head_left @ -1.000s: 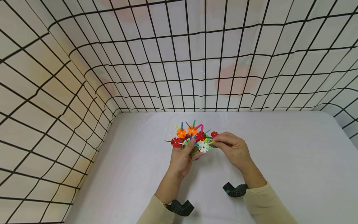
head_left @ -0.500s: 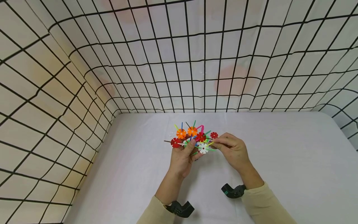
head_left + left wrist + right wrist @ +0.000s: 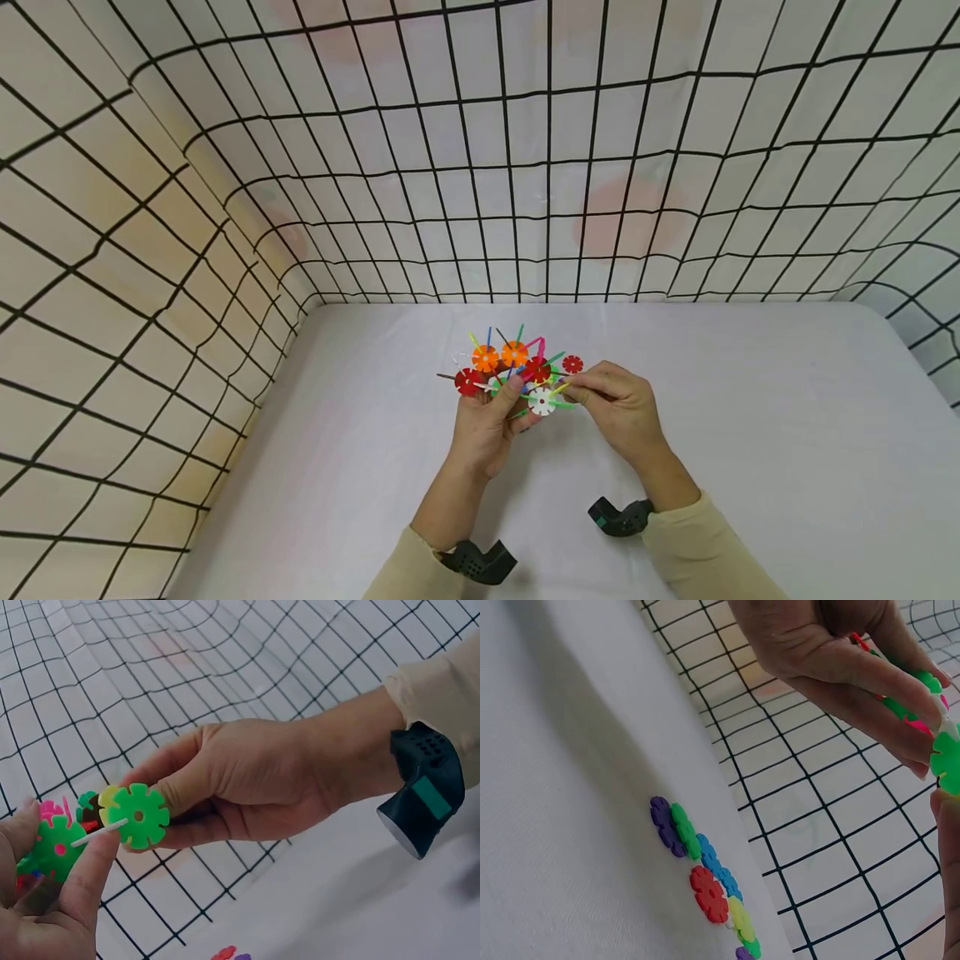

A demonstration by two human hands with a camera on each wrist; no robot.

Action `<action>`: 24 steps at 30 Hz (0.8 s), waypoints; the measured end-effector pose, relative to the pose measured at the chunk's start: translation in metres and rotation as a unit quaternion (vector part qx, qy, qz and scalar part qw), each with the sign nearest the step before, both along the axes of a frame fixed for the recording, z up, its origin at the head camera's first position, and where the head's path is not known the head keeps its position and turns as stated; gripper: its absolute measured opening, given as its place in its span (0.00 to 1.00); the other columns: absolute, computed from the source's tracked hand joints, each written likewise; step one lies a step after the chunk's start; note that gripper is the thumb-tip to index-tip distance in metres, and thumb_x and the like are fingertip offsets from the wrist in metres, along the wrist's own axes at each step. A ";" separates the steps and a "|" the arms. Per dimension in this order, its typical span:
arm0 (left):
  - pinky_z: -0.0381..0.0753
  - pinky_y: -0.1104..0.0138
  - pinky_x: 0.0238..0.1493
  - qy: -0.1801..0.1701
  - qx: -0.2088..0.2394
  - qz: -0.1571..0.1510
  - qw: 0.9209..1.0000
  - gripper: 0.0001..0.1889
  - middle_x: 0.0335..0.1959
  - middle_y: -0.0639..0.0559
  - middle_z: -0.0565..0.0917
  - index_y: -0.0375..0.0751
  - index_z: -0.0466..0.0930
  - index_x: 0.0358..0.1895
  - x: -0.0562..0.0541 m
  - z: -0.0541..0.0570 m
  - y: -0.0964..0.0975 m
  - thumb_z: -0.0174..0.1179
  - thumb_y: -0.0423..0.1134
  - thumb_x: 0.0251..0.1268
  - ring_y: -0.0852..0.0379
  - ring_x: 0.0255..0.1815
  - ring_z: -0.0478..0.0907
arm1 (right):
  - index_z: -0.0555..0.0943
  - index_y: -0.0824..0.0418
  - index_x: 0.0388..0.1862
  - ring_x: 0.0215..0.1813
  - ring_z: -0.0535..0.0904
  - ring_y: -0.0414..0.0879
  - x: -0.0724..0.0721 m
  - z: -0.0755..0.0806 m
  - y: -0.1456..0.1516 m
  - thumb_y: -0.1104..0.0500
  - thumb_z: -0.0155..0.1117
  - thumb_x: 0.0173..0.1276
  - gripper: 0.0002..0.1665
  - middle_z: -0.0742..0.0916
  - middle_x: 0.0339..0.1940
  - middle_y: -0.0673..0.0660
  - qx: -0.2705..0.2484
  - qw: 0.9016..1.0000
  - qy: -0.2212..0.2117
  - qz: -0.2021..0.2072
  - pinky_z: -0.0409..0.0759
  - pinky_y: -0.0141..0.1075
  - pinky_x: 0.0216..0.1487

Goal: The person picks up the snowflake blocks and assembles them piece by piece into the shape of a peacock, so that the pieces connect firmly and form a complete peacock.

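My left hand point(image 3: 482, 433) grips a cluster of interlocking plastic snowflake discs. In the head view the cluster shows orange discs point(image 3: 485, 358), a red disc point(image 3: 468, 382) and a white disc point(image 3: 542, 401), with others seen edge-on. At the cluster's right side my right hand point(image 3: 624, 408) pinches a yellow disc point(image 3: 109, 796) between thumb and fingers, near the white disc. In the left wrist view a green disc point(image 3: 139, 817) covers part of the yellow one. A second green disc point(image 3: 54, 850) sits between the left hand's fingers. My palms hide part of the cluster.
Purple point(image 3: 666, 825), blue point(image 3: 718, 866) and red point(image 3: 708, 894) discs, among several, show against the white table point(image 3: 750, 433) in the right wrist view. A small red disc point(image 3: 572, 363) shows by the right fingertips. Black wire mesh point(image 3: 547, 158) encloses the back and sides.
My right hand has shifted slightly left, toward the cluster, still pinching the yellow disc. My left hand has kept its grip almost in place.
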State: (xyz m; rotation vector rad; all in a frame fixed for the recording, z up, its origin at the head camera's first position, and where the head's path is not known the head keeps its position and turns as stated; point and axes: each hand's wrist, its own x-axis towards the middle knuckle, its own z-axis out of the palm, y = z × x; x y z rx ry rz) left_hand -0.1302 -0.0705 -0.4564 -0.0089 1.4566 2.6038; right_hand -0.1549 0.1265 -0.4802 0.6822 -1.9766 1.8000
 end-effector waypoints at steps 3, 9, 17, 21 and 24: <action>0.89 0.61 0.43 0.001 -0.003 0.003 1.000 0.29 0.63 0.44 0.84 0.45 0.67 0.73 0.000 0.000 -0.002 0.62 0.44 0.73 0.52 0.48 0.90 | 0.89 0.72 0.36 0.32 0.80 0.33 0.001 0.000 -0.003 0.80 0.73 0.53 0.12 0.86 0.30 0.57 -0.001 1.000 0.004 -0.003 0.76 0.22 0.29; 0.89 0.66 0.41 0.011 0.022 -0.017 1.000 0.28 0.53 0.53 0.89 0.42 0.67 0.71 -0.001 -0.002 -0.003 0.60 0.48 0.74 0.57 0.45 0.90 | 0.88 0.74 0.35 0.34 0.85 0.34 0.004 0.003 -0.004 0.80 0.72 0.54 0.09 0.87 0.31 0.55 -0.023 1.000 -0.007 0.018 0.84 0.23 0.35; 0.88 0.70 0.39 0.027 0.017 0.004 0.999 0.29 0.53 0.55 0.88 0.44 0.68 0.70 -0.001 -0.002 0.004 0.63 0.50 0.70 0.60 0.43 0.88 | 0.89 0.70 0.36 0.35 0.82 0.34 0.003 0.009 0.001 0.83 0.73 0.50 0.16 0.88 0.33 0.51 -0.008 0.999 0.032 0.009 0.81 0.22 0.33; 0.84 0.72 0.44 0.021 -0.003 0.030 0.999 0.28 0.60 0.50 0.83 0.46 0.69 0.69 -0.001 -0.004 0.007 0.64 0.49 0.70 0.58 0.49 0.83 | 0.87 0.70 0.41 0.38 0.83 0.35 0.002 0.009 0.003 0.79 0.70 0.58 0.13 0.88 0.38 0.51 0.002 1.000 -0.019 0.013 0.84 0.24 0.38; 0.83 0.70 0.56 0.024 0.002 0.036 0.999 0.31 0.67 0.46 0.78 0.47 0.67 0.72 -0.001 -0.007 0.007 0.65 0.46 0.69 0.56 0.58 0.80 | 0.81 0.71 0.50 0.44 0.85 0.35 0.002 0.009 0.003 0.72 0.62 0.72 0.10 0.86 0.46 0.51 -0.017 0.993 -0.106 0.049 0.86 0.27 0.43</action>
